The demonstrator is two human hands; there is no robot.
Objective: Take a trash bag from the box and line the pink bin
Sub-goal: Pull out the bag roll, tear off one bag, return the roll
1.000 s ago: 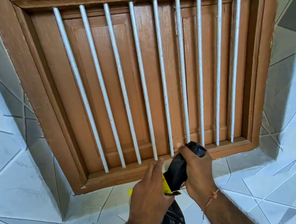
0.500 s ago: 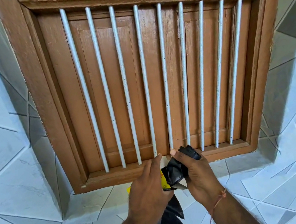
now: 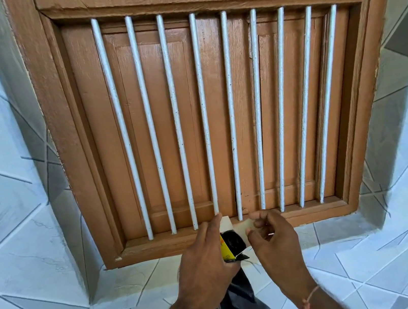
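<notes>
Just below the barred window (image 3: 218,114), the left hand (image 3: 203,258) grips the yellow box (image 3: 225,251) to steady it, a black trash bag (image 3: 244,305) trailing beneath — the right hand (image 3: 272,239), fingers loosely curled, pinches the box flap (image 3: 243,225), probably closing it. The pink bin is out of view.

home, prob bathroom/kitchen | tiled wall (image 3: 10,238) | wood shuttered window (image 3: 191,116) w/ bars (image 3: 150,125)

Two hands, the left hand (image 3: 204,263) and right hand (image 3: 276,244), meet at one box (image 3: 230,233); one black trash bag (image 3: 244,305) hangs below the fingers; nine white bars (image 3: 177,121) rise above them in one wooden window frame (image 3: 61,139).
</notes>
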